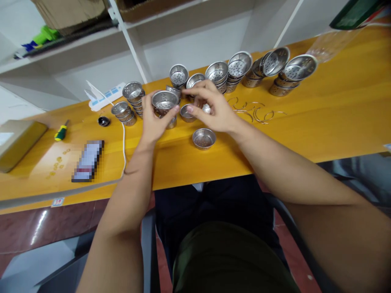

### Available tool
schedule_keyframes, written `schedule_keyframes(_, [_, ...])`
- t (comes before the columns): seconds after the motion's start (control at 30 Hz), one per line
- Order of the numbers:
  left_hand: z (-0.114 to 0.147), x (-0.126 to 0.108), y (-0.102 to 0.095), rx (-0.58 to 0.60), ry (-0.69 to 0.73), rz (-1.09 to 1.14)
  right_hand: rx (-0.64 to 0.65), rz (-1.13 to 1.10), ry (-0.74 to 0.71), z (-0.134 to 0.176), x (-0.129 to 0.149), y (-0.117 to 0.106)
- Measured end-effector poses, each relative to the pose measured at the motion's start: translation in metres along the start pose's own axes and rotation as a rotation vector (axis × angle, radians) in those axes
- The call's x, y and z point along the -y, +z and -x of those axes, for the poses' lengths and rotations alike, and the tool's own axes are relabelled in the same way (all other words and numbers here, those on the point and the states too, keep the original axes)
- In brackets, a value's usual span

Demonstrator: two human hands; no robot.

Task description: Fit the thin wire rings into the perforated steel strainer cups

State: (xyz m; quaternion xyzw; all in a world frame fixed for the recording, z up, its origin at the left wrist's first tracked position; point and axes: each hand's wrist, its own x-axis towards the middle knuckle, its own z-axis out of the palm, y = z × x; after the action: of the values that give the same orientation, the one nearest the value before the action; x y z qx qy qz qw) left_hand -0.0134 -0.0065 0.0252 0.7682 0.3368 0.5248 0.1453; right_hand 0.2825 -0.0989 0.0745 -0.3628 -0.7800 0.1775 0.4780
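Note:
My left hand (155, 120) is closed around a small perforated metal cup (165, 99), thumb on one side and fingers on the other. To its right, my right hand (214, 106) has its fingers apart, with thumb and forefinger spread and nothing plainly between them. Behind and below the fingers sits a shallow metal cup (187, 114), partly covered by the right thumb. Nearer to me, a single perforated cup (204, 138) stands upright on the table. Other cups are partly hidden behind both hands.
Stacks of perforated cups (240, 65) line the back of the yellow table (324, 122). Thin bent wires (259, 112) lie at right. On the left are a phone (88, 160), a screwdriver (62, 132), a white cable (124, 146), a power strip (106, 97) and a cardboard box (23, 140).

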Motion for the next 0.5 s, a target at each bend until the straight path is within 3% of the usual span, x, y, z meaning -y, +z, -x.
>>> schedule_keyframes(0.07, [-0.003, 0.009, -0.012, -0.020, -0.076, 0.009, -0.007, 0.016, 0.041, -0.002, -0.003, -0.013])
schedule_keyframes(0.13, [-0.003, 0.014, -0.018, 0.037, -0.145, 0.025, 0.008, 0.025, 0.071, -0.003, -0.007, -0.023])
schedule_keyframes(0.3, [0.007, 0.017, -0.009, 0.165, -0.285, 0.011, 0.012, 0.016, 0.185, -0.005, -0.005, -0.035])
schedule_keyframes(0.5, [0.011, 0.028, -0.010, 0.173, -0.281, -0.005, 0.044, 0.043, 0.360, -0.007, 0.018, -0.043])
